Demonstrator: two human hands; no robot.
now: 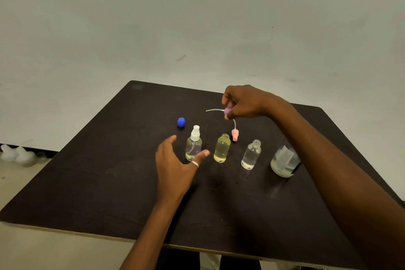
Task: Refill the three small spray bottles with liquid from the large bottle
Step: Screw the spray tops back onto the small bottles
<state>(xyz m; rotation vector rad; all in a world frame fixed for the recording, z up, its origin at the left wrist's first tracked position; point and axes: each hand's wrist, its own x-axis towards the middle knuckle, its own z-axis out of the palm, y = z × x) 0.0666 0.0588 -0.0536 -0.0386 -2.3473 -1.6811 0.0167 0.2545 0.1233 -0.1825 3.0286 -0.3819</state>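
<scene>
1. Spray bottles, three small ones, stand upright in a row at frame centre on the dark table (87, 182).
2. Row, left: the left bottle (193, 149) has a white spray top fitted and pale liquid in its lower part.
3. Row, centre: the middle bottle (222, 148) has an open neck and yellowish liquid up to near the shoulder.
4. Row, right: the right bottle (251, 155) has an open neck and is clear, with a little liquid at the bottom.
5. Right of the row stands the large bottle (283, 162), its top hidden behind the right forearm. Cloudy liquid shows at its base.
6. Behind the row, above the table, the right hand (245, 102) has its fingers curled and pinches the purple spray head (227, 111). The dip tube sticks out toward frame left.
7. On the table just behind the gap between the middle and right bottles lies the pink spray head (235, 134), its tube curving up toward the right hand.
8. Lower centre, the left hand (175, 164) has its fingers straight and spread and holds nothing. The thumb, wearing a ring (195, 164), crosses in front of the left bottle's base. Cannot tell whether it touches.
9. Up and left of the left bottle, the blue cap (181, 122) sits on the table.
10. Upper frame is a pale wall (197, 17). Blurred white objects (15, 153) lie at the left edge.
</scene>
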